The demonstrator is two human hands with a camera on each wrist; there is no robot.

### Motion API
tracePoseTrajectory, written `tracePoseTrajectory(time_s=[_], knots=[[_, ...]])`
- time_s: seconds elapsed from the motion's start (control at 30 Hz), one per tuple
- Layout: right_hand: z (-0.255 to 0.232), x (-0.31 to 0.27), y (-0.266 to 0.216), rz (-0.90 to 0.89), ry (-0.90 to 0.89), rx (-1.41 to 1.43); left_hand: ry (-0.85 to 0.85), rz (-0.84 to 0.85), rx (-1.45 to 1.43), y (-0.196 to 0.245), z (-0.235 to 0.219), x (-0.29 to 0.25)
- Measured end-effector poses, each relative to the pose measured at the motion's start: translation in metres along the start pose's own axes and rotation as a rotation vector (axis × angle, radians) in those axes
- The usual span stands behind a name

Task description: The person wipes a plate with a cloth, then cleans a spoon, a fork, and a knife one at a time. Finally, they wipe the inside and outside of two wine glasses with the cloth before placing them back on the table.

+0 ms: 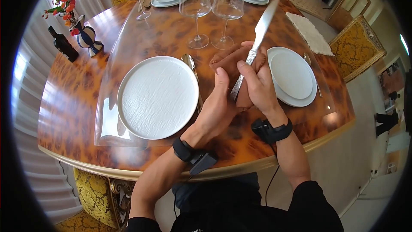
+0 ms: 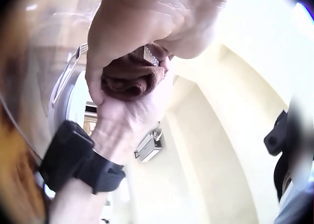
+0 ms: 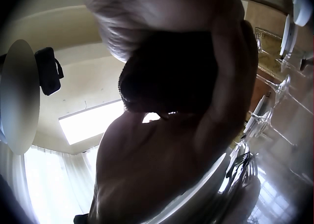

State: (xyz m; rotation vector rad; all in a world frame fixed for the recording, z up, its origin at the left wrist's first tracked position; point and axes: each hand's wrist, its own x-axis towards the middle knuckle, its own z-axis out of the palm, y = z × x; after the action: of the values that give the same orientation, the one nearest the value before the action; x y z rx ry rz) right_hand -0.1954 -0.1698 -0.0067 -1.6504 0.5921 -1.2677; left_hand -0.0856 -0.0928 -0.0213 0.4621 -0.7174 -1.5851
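Note:
Above the table edge, both hands work together on a brown cloth napkin (image 1: 226, 59) and a table knife (image 1: 262, 28). My left hand (image 1: 217, 107) grips the napkin from the left, its thumb pointing up; its fingers are hidden behind the fabric. My right hand (image 1: 261, 87) holds the knife's patterned handle against the napkin, thumb laid along it. The blade rises bare toward the upper right. In the left wrist view the bunched napkin (image 2: 130, 79) sits between the palms, with a bit of handle (image 2: 149, 56) showing. The right wrist view has the napkin dark in shadow.
A large white plate (image 1: 158, 99) lies left of the hands, with gold-toned cutlery (image 1: 189, 62) beside it. Stacked white plates (image 1: 293, 77) are at the right. Two wine glasses (image 1: 197, 25) stand just beyond the hands. A dark bottle (image 1: 63, 44) and a vase (image 1: 88, 38) are far left.

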Motion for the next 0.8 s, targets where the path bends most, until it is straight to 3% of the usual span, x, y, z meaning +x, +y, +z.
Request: tracePoseTrajectory(time_s=[0.1, 0.13, 0.23, 0.33, 0.47, 0.53, 0.63, 0.7, 0.8], knots=[[0.001, -0.001, -0.003, -0.054, 0.006, -0.104, -0.049, -0.018, -0.187, 0.005, -0.006, 0.002], [0.002, 0.0, -0.005, -0.071, 0.027, -0.122, 0.005, -0.012, -0.193, 0.008, -0.003, 0.001], [-0.008, 0.004, -0.004, -0.022, 0.033, -0.112, -0.03, -0.071, -0.22, 0.01, 0.0, 0.004], [-0.013, 0.006, -0.001, -0.014, 0.059, -0.086, -0.032, -0.16, -0.197, 0.0, -0.01, 0.003], [-0.027, 0.011, 0.0, -0.017, 0.163, -0.077, 0.031, -0.065, -0.092, -0.003, 0.002, -0.001], [-0.037, 0.013, -0.004, 0.085, 0.235, 0.068, 0.042, -0.123, -0.12, -0.011, -0.002, -0.002], [-0.06, 0.016, -0.018, 0.161, 0.329, 0.252, 0.115, -0.205, -0.215, -0.012, -0.01, -0.001], [-0.085, 0.021, -0.024, 0.056, 0.379, 0.186, 0.141, -0.183, -0.172, -0.011, -0.018, 0.001], [-0.142, 0.016, -0.053, 0.138, 0.333, -0.03, 0.135, -0.058, -0.147, 0.005, -0.007, 0.002]])
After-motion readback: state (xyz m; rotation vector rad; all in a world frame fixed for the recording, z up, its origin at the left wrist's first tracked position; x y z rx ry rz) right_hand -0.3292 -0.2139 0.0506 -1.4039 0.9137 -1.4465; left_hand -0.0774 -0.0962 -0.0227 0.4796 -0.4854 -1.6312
